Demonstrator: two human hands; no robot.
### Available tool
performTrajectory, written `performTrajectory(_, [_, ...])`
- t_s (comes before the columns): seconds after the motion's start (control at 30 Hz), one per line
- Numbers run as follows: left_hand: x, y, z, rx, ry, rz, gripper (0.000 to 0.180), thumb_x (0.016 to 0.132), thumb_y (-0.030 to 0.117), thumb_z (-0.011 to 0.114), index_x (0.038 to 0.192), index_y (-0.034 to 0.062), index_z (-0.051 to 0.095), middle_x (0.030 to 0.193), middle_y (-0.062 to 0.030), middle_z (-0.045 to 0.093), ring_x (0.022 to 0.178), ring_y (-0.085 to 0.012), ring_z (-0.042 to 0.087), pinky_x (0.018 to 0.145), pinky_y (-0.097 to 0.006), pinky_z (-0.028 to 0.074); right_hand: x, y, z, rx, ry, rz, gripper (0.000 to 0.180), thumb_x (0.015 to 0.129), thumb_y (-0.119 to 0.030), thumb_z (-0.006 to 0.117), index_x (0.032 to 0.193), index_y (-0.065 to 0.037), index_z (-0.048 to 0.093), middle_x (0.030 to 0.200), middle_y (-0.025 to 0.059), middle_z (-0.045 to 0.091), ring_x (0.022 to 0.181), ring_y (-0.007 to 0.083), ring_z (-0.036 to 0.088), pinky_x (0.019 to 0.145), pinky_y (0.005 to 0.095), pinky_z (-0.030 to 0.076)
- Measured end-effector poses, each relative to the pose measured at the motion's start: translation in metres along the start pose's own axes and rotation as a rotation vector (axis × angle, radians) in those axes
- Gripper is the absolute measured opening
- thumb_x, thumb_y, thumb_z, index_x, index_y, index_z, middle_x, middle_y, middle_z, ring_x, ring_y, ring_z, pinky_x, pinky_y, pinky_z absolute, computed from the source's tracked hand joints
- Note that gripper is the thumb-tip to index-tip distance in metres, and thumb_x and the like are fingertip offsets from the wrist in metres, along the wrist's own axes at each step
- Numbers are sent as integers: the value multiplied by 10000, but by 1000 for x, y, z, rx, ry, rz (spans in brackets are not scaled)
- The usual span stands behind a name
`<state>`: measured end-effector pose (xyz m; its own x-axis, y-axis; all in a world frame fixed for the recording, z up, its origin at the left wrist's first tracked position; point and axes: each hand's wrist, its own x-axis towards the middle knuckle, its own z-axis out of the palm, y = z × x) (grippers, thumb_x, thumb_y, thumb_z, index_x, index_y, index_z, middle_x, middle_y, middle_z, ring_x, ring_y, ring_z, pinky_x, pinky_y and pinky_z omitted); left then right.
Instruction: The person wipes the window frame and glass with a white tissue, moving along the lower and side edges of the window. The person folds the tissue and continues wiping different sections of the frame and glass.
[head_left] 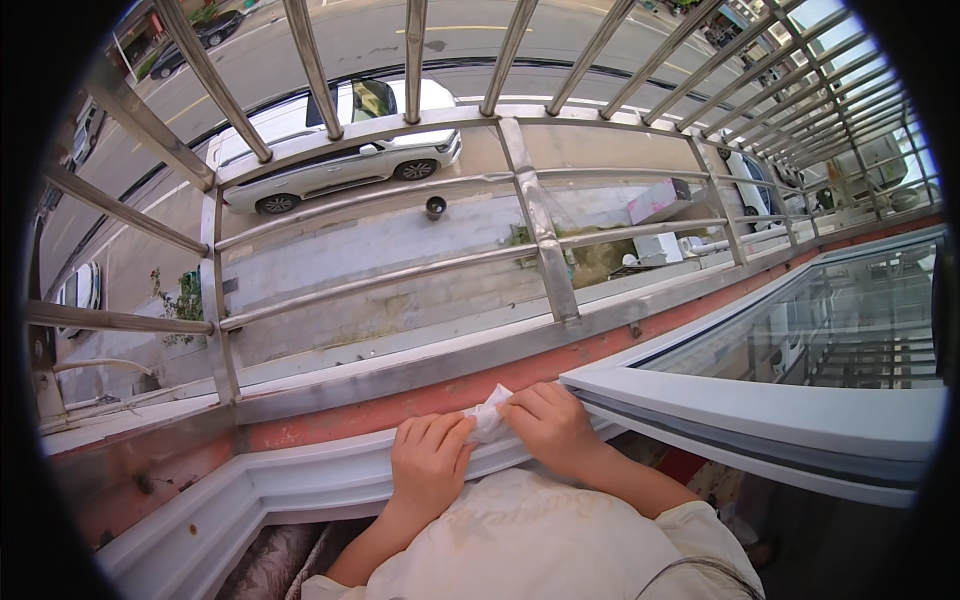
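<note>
A crumpled white tissue (489, 415) is held between my two hands, above the white window frame (330, 470). My left hand (430, 458) is closed on the tissue's left side, its fingers curled over the frame's outer edge. On the other side, my right hand (552, 428) pinches the tissue, its thumb and fingers pressed together. A peak of the tissue sticks up between the hands. Just past my fingers runs a red painted ledge (375, 412), marked with dirt.
Steel bars (545, 235) form a cage beyond the ledge. To the right, a glazed window sash (740, 400) juts outward close to my right hand. Far below are a white car (335, 160), a dark bucket (435, 207) and paving. Patterned fabric (275, 560) hangs at the lower left.
</note>
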<state>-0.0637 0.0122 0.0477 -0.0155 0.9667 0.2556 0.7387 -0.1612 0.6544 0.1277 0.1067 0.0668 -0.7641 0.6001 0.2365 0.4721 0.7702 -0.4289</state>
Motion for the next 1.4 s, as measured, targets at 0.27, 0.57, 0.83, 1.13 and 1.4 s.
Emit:
performTrajectory(0.27, [0,-3,0,-29,33,7,265,758,61,735,1021,71,701,1023,-49,685,939,-252,631,845,-405,465,7,-23,15,115,117,-7,271,761,-61,711,1029,-23,693,993,66,669,863,249,632,737,355,523])
performTrajectory(0.57, [-49,-27,-43,167,262,-161,203,804,32,683,1005,55,667,1036,-97,679,940,-290,618,873,-423,440,38,-41,59,172,-8,-222,289,743,-95,691,1015,0,669,928,63,621,821,216,591,710,341,496])
performTrajectory(0.83, [-54,-29,-42,172,373,-124,216,814,-24,616,1023,28,629,991,-138,657,900,-323,601,842,-436,437,52,-49,66,240,-98,-258,295,764,-112,643,1036,-1,664,903,59,585,860,222,576,744,329,486])
performTrajectory(1.13, [-53,-32,-38,123,341,-104,247,775,-22,617,1015,38,627,988,-117,668,886,-294,607,829,-417,438,6,-2,6,48,-108,-44,310,763,-82,650,1063,-15,688,1002,66,674,883,223,618,770,350,511])
performTrajectory(1.4, [-61,-30,-39,146,362,-105,223,809,16,606,1030,45,610,1053,-128,644,951,-307,585,870,-436,439,48,-37,49,220,-90,-230,281,749,-68,675,1023,-6,688,915,51,642,797,211,584,689,323,488])
